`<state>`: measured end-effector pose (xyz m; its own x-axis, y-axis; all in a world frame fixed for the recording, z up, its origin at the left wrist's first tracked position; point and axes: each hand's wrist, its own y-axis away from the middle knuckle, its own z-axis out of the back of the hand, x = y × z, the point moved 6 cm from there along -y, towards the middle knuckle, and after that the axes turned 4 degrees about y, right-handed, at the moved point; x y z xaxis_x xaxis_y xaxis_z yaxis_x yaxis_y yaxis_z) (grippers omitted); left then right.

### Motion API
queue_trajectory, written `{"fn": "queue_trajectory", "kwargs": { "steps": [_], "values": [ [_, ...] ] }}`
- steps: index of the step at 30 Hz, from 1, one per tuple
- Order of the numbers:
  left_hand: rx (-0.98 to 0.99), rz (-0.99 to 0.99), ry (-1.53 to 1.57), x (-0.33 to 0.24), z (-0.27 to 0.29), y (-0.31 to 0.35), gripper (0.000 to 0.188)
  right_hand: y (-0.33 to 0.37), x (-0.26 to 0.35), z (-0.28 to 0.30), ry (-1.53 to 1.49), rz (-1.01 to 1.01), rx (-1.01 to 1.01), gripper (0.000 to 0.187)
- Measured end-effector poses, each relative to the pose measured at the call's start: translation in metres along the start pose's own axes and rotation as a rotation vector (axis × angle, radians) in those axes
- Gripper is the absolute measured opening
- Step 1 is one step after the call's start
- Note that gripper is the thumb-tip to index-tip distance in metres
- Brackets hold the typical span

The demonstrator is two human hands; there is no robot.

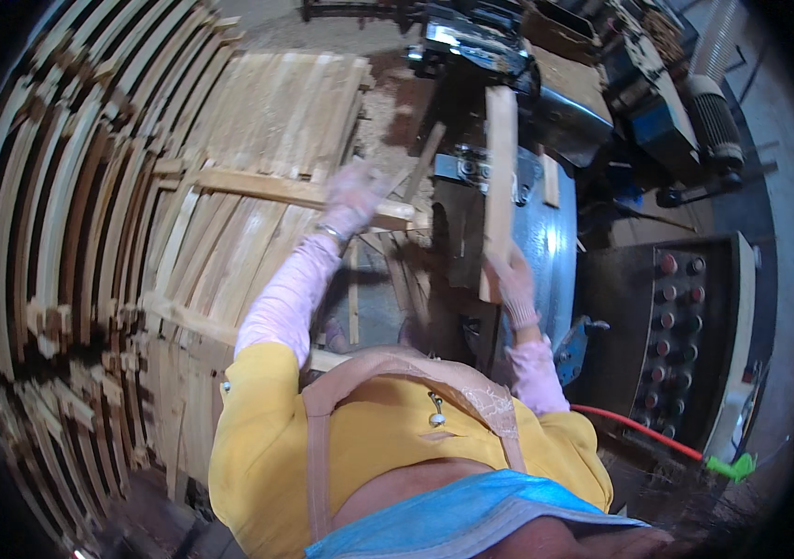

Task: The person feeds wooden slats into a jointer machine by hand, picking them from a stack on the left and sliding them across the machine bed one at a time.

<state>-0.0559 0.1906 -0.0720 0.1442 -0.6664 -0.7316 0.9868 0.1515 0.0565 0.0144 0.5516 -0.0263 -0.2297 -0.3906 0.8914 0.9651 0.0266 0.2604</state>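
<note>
Gripped in my gloved right hand (513, 287) is the near end of a long, pale wooden board (500, 168). The board points away from me over the metal machine table (554, 247), its far end close to the machine's dark head. My gloved left hand (352, 196) is over a crosswise wooden bar (266, 185) that lies across a stack of boards (239, 247). Motion blur smears the left fingers, so whether they touch or grip the bar is unclear. A short wood strip (549, 179) lies on the machine table, right of the held board.
Tall stacks of wooden strips (47, 214) fill the left side. A flat layer of boards (271, 107) lies beyond my left hand. At right stands a control panel (675, 335) with several buttons, near a red hose (635, 426) with a green end. A motor (716, 121) sits farther back.
</note>
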Motion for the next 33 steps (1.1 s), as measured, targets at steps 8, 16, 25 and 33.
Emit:
{"fn": "queue_trajectory", "kwargs": {
  "steps": [8,16,25,33],
  "values": [
    [-0.031,0.381,-0.487,0.117,0.039,0.02,0.06,0.079,-0.095,0.104,1.292,0.167,-0.581,0.059],
    [-0.618,0.615,-0.188,0.202,0.046,0.126,0.09,-0.116,-0.015,0.092,1.033,0.288,-0.693,0.044],
    [-0.601,-0.141,0.978,-0.028,-0.031,0.112,0.058,-0.006,0.074,-0.147,0.083,0.384,0.41,0.065],
    [-0.324,0.443,-0.403,0.109,-0.007,0.099,0.103,0.083,-0.036,0.068,0.73,0.086,-0.391,0.061]
  ]
}}
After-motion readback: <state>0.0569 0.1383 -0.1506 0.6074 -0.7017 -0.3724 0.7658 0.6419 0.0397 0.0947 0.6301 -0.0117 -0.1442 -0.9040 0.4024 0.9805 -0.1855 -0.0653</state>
